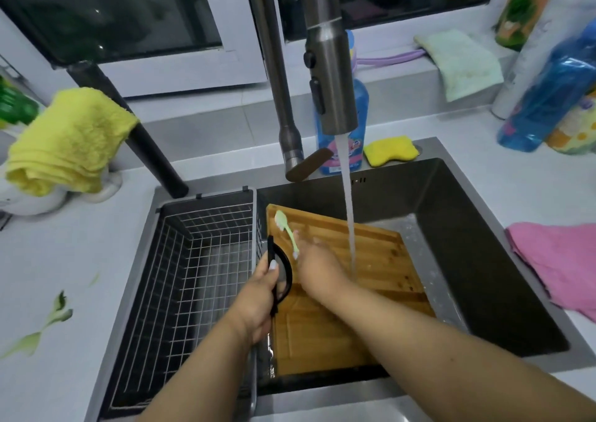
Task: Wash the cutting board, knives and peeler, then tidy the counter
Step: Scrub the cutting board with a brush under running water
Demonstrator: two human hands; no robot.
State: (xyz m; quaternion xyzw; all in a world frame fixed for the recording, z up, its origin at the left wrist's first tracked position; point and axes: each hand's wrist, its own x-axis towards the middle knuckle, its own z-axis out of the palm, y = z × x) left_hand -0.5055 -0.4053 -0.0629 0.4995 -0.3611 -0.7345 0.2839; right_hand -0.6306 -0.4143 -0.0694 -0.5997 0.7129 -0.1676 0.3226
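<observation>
A wooden cutting board (380, 279) lies tilted in the dark sink (477, 228) under running water from the faucet (332, 76). My left hand (258, 295) grips a black peeler (280, 273) with a curved handle at the board's left edge. My right hand (317, 266) holds a light green toothbrush (286, 231), its head resting on the board's far left corner. The water stream falls just right of my right wrist. No knives are visible.
A wire drain basket (200, 279) fills the sink's left part. Behind the sink stand a blue detergent bottle (354, 131) and a yellow sponge (390, 150). A yellow towel (67, 141) is left, a pink cloth (561, 260) right, green vegetable scraps (48, 321) on the left counter.
</observation>
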